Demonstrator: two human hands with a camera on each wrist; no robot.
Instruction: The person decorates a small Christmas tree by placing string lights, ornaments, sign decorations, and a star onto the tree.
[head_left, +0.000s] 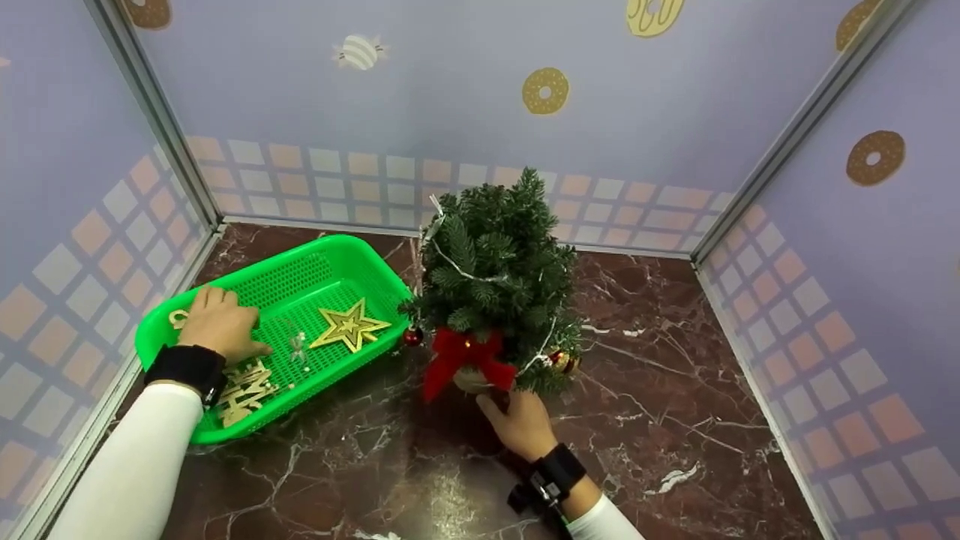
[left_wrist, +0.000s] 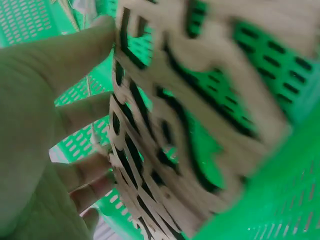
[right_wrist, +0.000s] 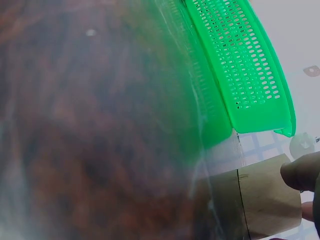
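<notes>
My left hand [head_left: 217, 322] reaches into the green basket [head_left: 360, 251] and grips a wooden letter cutout [left_wrist: 170, 110], thumb and fingers at its edge. Part of this pale lettering shows below the wrist in the head view. A gold star [head_left: 349, 325] and a small clear ornament [head_left: 298, 349] lie in the basket. With my right hand [head_left: 521, 424] I hold the beige base [right_wrist: 270, 195] of a small Christmas tree [head_left: 495, 262]; the thumb lies on its side. A red bow [head_left: 469, 356] hangs at the tree's front, partly covering the base.
On the tree hang a white string garland [head_left: 469, 274], a red ball [head_left: 412, 336] and a gold-striped ball [head_left: 564, 362]. Patterned panels [head_left: 480, 90] enclose the dark marble tabletop [head_left: 660, 420] at the back and both sides. The basket stands close to the tree's left.
</notes>
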